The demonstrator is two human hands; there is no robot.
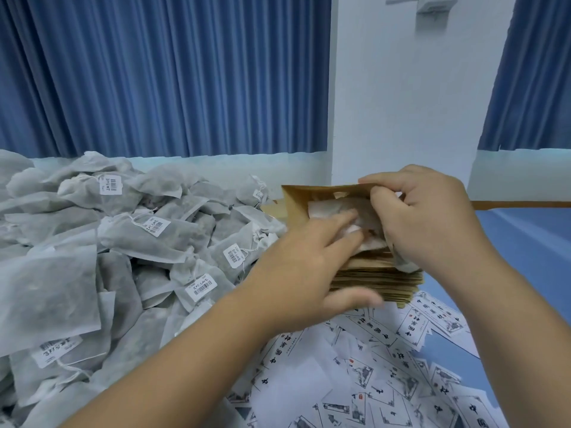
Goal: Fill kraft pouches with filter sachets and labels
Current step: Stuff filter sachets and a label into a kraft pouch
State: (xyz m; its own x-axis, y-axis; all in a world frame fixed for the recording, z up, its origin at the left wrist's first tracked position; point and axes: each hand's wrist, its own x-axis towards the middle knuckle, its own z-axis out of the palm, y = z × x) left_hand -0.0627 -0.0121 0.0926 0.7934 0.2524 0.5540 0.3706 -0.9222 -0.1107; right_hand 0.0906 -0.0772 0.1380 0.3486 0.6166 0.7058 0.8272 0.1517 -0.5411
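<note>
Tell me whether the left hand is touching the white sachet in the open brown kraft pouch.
Touching. The head view shows the left hand's fingertips pressed onto the white sachet in the open brown kraft pouch, with no gap between them.

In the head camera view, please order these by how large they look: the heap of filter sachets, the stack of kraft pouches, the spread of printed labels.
1. Heap of filter sachets, largest, though nearest the camera.
2. Spread of printed labels.
3. Stack of kraft pouches, smallest, partly hidden by hands.
</note>
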